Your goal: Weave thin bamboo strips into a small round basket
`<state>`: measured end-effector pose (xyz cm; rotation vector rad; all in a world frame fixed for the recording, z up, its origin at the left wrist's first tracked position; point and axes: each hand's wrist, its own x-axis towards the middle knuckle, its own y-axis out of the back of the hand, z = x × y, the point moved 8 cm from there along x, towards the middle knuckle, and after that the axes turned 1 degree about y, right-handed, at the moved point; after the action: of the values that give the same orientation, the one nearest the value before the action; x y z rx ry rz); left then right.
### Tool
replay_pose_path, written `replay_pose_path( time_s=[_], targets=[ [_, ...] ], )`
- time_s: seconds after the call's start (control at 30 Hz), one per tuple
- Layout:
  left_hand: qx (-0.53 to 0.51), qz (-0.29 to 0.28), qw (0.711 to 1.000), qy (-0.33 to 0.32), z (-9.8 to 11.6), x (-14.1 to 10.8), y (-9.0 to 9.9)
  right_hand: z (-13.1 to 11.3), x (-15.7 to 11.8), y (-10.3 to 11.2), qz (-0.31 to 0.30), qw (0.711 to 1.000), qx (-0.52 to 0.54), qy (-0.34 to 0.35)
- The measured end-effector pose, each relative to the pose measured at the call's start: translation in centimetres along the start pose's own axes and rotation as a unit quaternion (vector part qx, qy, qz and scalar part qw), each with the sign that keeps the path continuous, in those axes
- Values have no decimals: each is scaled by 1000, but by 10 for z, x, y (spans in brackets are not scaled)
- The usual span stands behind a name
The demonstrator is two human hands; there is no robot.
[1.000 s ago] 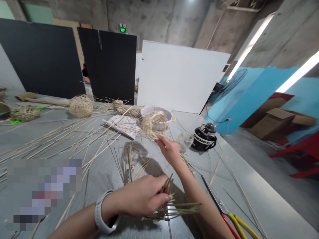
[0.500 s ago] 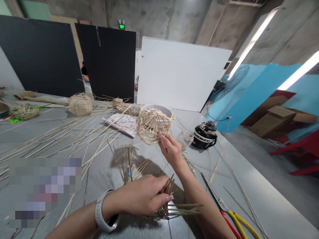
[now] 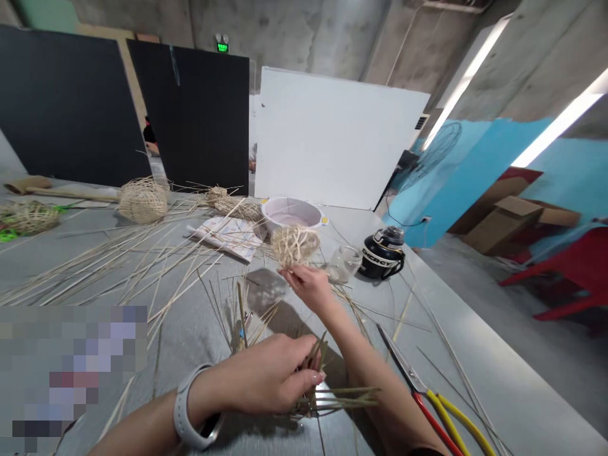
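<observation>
Near the front of the table, my left hand [image 3: 270,373], with a pale watch on its wrist, is closed around a bundle of greenish-brown woven strips [image 3: 316,383] whose ends stick out to the right. Farther forward, my right hand [image 3: 308,285] pinches the lower edge of a pale woven ball-shaped basket [image 3: 294,246], held up in front of a white round basin [image 3: 292,213]. Part of the bundle is hidden by my left fingers.
Long thin strips [image 3: 114,263] spread over the left side. Another woven basket [image 3: 143,200] stands at the back left. A glass jar [image 3: 346,263], a black jug [image 3: 381,253] and large scissors [image 3: 415,385] lie to the right. A patterned packet [image 3: 230,235] is behind.
My right hand has moved slightly left and down, turning the pale basket, so more of the white basin shows. The left hand keeps its hold. The view has shifted a little.
</observation>
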<state>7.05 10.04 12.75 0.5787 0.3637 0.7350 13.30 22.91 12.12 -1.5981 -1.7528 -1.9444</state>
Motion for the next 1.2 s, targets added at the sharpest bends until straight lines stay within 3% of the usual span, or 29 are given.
replay_pose_path(
  time_s=[0.07, 0.13, 0.2, 0.23, 0.43, 0.63, 0.77, 0.9, 1.1, 1.2],
  targets=[
    [4, 1, 1000, -1, 0, 0, 0, -2, -1, -17, -119, 988, 86, -45],
    [6, -1, 1000, -1, 0, 0, 0, -12, -6, -32, -238, 955, 167, -62],
    [7, -4, 1000, 1, -1, 0, -1, -18, -9, -39, -300, 930, 200, -71],
    [7, -4, 1000, 0, -1, -1, -1, -18, -9, -40, -303, 929, 199, -78],
    [-4, 0, 1000, -9, -2, 0, -2, 4, -6, -42, -191, 955, 181, -135],
    [-4, 5, 1000, -12, -3, 1, -2, 2, -9, -49, -203, 972, 113, -43],
    [2, 2, 1000, -12, -2, 0, -2, 10, -15, -58, -237, 966, 83, -56],
    [0, 0, 1000, -15, -1, 0, -3, 20, -16, -61, -205, 968, 113, -93],
    [8, -2, 1000, -12, 0, 0, -1, 55, -23, -66, -80, 940, 200, -263],
    [10, -4, 1000, -14, 1, 0, -1, 53, -25, -75, -111, 925, 252, -262]
  ],
)
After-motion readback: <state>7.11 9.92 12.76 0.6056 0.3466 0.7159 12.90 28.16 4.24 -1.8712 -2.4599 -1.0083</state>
